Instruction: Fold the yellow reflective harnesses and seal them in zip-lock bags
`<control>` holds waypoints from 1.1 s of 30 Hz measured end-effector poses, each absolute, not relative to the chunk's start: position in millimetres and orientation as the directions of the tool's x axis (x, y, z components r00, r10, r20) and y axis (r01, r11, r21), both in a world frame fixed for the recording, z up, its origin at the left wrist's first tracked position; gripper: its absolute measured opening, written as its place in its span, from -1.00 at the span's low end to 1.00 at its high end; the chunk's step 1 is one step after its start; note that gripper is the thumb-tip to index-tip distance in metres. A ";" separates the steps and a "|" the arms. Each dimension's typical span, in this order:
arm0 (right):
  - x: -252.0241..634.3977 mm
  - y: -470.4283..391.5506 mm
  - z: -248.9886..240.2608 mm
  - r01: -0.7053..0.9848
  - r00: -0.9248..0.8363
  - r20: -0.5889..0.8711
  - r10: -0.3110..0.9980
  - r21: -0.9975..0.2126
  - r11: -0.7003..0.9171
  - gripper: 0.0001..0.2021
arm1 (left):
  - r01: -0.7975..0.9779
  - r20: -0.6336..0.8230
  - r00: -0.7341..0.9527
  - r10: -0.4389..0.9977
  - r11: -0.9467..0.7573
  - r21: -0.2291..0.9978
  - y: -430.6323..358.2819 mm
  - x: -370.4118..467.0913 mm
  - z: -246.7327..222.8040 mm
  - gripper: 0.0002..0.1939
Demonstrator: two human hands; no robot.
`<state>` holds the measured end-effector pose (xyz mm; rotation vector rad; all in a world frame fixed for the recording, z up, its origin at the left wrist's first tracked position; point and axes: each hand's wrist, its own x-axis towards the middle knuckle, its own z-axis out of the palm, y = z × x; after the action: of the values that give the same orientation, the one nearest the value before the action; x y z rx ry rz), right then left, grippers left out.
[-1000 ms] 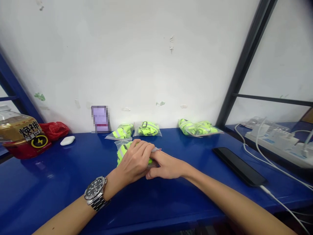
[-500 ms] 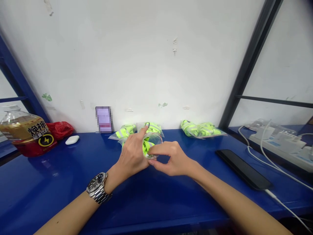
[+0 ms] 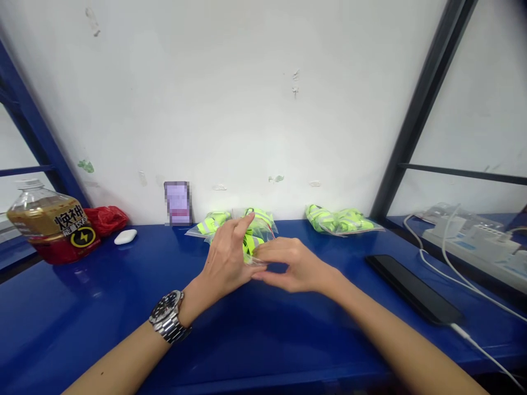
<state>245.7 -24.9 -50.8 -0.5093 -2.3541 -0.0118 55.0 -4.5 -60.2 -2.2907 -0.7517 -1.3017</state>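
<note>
Between my hands is a clear plastic bag with a folded neon-yellow strap with grey reflective bands inside. My left hand is wrapped round the bag's left side, its palm and part of the bag hidden from me. At the lower right, my right hand pinches the bag's edge between thumb and fingers. Just behind stand more bagged yellow straps, one bag at the left and another partly covered by my hand. Two further bagged bundles lie against the wall to the right.
A drink bottle, a red plastic bag and a white case stand at the left of the blue table. One phone leans on the wall. At the right lie a charging phone, cables and a power strip.
The bag's opening was round and spread wide half a second ago; now it looks flatter and narrower between my hands. Both hands keep nearly the same place. The view has shifted slightly.
</note>
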 end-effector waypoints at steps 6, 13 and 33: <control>272.1 -10.3 -28.5 0.483 -0.568 0.793 0.221 0.103 0.869 -0.94 | 0.649 0.757 0.433 0.488 -0.752 0.114 -10.9 41.8 -31.7 -0.35; 290.7 -3.1 -4.6 0.650 -0.527 0.797 0.296 0.153 0.745 -0.92 | 0.567 0.547 0.672 0.498 -0.822 0.052 -3.3 13.1 16.8 -0.78; 293.9 -5.5 25.8 0.625 -0.554 0.548 0.626 -0.223 0.748 -0.86 | 0.537 0.523 0.646 0.555 -0.818 0.205 10.8 6.1 32.7 -0.73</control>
<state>293.9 -5.5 25.8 -0.9364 -2.3266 0.0035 6.1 10.8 32.7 -2.8790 -0.9554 -0.9316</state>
